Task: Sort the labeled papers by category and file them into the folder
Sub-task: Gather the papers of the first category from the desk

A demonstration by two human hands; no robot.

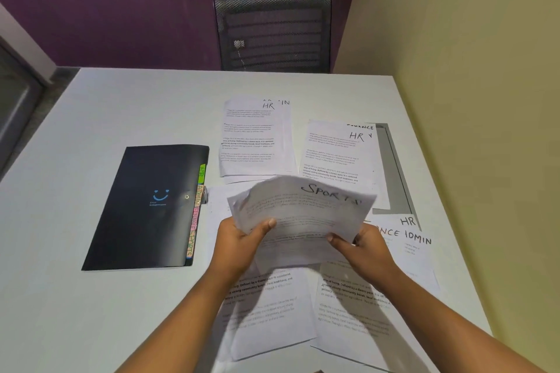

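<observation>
- Left hand [242, 239] and right hand [360, 247] both pinched closed on a thin white printed sheet marked "SPORTS" [303, 215], held above the pale grey table [91, 106], near its middle.
- Thumbs on top at the lower left and lower right edges; fingers below, hidden. Blur makes it hard to say whether it is one sheet or several.
- Sheet bows upward between the hands: light, limp, creases easily. Judged best held at two edges, or flat from beneath.
- Black plastic folder with a blue smile mark [145, 209] lies closed to the left, coloured index tabs [194, 221] along its right edge; the "SPORTS" tab sits lowest.
- Other white labelled papers, HR-topped stack [251, 136] among them, lie spread flat beyond and beneath the hands; smooth, likely to slide.
</observation>
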